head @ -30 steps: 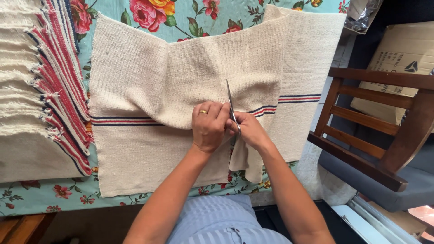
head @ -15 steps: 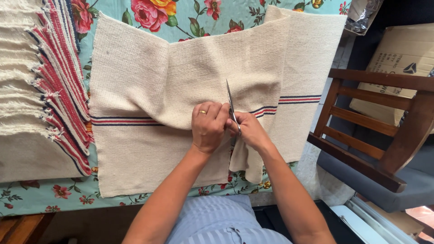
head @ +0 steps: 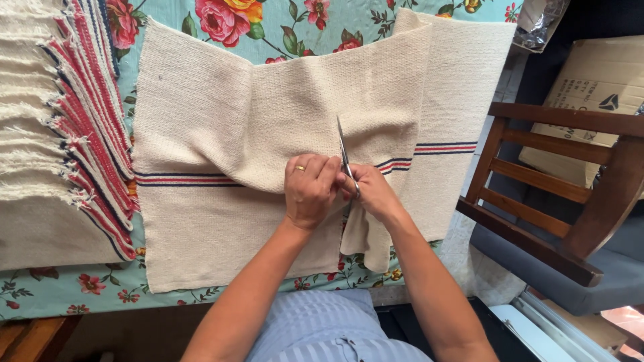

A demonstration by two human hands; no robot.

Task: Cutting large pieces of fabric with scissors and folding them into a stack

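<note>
With our right hand [head: 372, 191] clenched on the scissors [head: 345, 153] and our left hand [head: 310, 190] pinching the striped cream cloth [head: 221, 134] on the counter [head: 288, 30], loose tension could skew the cut.

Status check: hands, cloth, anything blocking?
Right hand grips scissors, blades pointing away along the cut. Left hand pins cream striped cloth beside the cut. Stack of fringed cloths sits left, clear of the blades.
</note>
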